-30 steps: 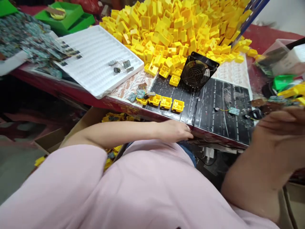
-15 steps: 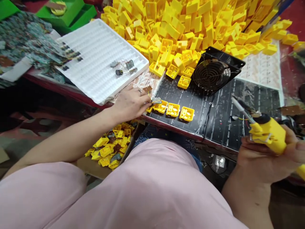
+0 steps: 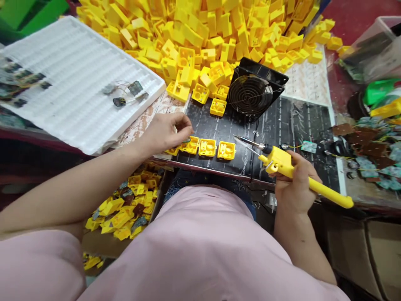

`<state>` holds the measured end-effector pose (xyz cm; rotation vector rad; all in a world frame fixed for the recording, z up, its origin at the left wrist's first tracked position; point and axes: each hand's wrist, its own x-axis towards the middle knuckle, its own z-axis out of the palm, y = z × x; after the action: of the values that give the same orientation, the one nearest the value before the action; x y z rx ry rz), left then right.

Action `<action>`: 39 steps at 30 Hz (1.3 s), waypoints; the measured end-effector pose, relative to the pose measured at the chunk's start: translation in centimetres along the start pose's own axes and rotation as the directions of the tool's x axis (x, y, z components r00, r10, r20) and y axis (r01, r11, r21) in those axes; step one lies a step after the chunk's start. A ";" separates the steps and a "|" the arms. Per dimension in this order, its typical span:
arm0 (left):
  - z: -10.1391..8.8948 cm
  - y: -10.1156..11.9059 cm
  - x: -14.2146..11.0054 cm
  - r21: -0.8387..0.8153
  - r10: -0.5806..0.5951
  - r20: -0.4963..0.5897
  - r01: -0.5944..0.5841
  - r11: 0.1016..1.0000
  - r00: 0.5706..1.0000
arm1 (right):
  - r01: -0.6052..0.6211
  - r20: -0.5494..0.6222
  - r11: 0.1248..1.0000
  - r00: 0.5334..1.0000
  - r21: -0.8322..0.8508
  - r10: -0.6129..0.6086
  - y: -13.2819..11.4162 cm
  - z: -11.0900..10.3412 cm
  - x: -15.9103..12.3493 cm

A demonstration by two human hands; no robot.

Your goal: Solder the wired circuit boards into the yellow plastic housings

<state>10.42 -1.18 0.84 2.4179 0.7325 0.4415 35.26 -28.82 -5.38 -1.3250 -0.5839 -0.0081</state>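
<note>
My left hand [image 3: 164, 131] is over the left end of a row of open yellow plastic cases, thumb and forefinger curled together. Beneath the thumb shows the grey-green edge of a small circuit board [image 3: 187, 141], at one yellow case [image 3: 191, 146]; the fingers hide most of it. To its right stand another case [image 3: 207, 147] and the end case [image 3: 227, 150], both with fittings inside. My right hand [image 3: 296, 182] grips a yellow soldering gun [image 3: 278, 161]. Its metal tip and thin feed tube point left, above the black mat [image 3: 216, 165], right of the end case.
A black fan [image 3: 255, 90] stands behind the row, before a large heap of yellow cases [image 3: 200, 33]. At left lies a ribbed white foam tray [image 3: 84, 71] with wired parts. Circuit boards [image 3: 376, 154] pile up at right. Below the table edge sits a box of yellow pieces [image 3: 125, 209].
The soldering gun has come left with my right hand, nearer the row of cases. My left hand's fingers have curled over the circuit board. The view has turned right.
</note>
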 end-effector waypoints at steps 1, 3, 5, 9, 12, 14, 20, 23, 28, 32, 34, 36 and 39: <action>0.3 -0.1 0.6 -0.095 -0.045 0.034 0.048 0.994 0.998 | -0.003 0.013 1.000 1.000 -0.003 0.004 0.0 0.0 -0.1; 0.6 0.1 1.6 -0.174 -0.087 0.120 0.107 0.979 0.989 | -0.002 0.037 1.000 0.999 -0.001 0.002 -0.2 0.1 -0.2; 0.6 0.5 2.2 -0.124 -0.072 0.173 0.094 0.988 0.982 | 0.011 0.055 1.000 0.998 0.004 -0.012 -0.3 0.2 -0.2; 0.2 1.3 1.9 0.098 -0.007 0.217 -0.015 0.995 0.976 | 0.042 0.068 0.999 0.997 -0.014 -0.041 -0.3 0.0 -0.6; -0.2 1.2 0.8 0.179 0.060 0.271 -0.111 0.978 0.961 | 0.078 0.057 0.996 0.995 -0.036 -0.076 -0.3 -0.3 -0.9; -0.1 1.0 0.1 0.214 0.114 0.274 -0.176 0.961 0.955 | 0.099 0.073 0.994 0.993 -0.053 -0.095 -0.3 -0.4 -0.9; 0.6 0.8 -0.9 0.270 0.136 0.219 -0.194 0.943 0.966 | 0.200 0.190 0.976 0.965 -0.087 -0.181 -1.1 -0.6 -0.8; 0.3 1.1 -1.1 0.171 0.127 0.243 -0.172 0.970 0.962 | 0.236 0.361 0.962 0.916 -0.138 -0.173 -2.3 -1.7 -0.7; 0.3 2.1 -1.3 0.252 0.191 0.249 -0.254 0.934 0.949 | 0.353 0.630 0.923 0.754 -0.151 -0.185 -4.3 -2.4 0.7; 1.0 2.7 -1.5 0.333 0.225 0.253 -0.303 0.893 0.941 | 0.474 0.781 0.880 0.537 0.034 -0.319 -4.5 -1.0 2.3; 1.2 2.7 -1.5 0.350 0.223 0.252 -0.303 0.886 0.942 | 0.445 0.810 0.889 0.480 0.105 -0.336 -4.3 -0.3 2.7; 1.3 2.7 -1.5 0.362 0.224 0.258 -0.309 0.879 0.940 | 0.398 0.828 0.911 0.472 0.105 -0.302 -4.2 0.1 2.7; 1.1 2.6 -1.3 0.383 0.222 0.283 -0.322 0.866 0.933 | 0.393 0.855 0.915 0.438 0.095 -0.277 -4.6 0.5 2.7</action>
<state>10.93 -4.22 1.36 2.9408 0.4091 0.1041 35.93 -28.73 -0.09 -1.2414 -1.7536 0.3210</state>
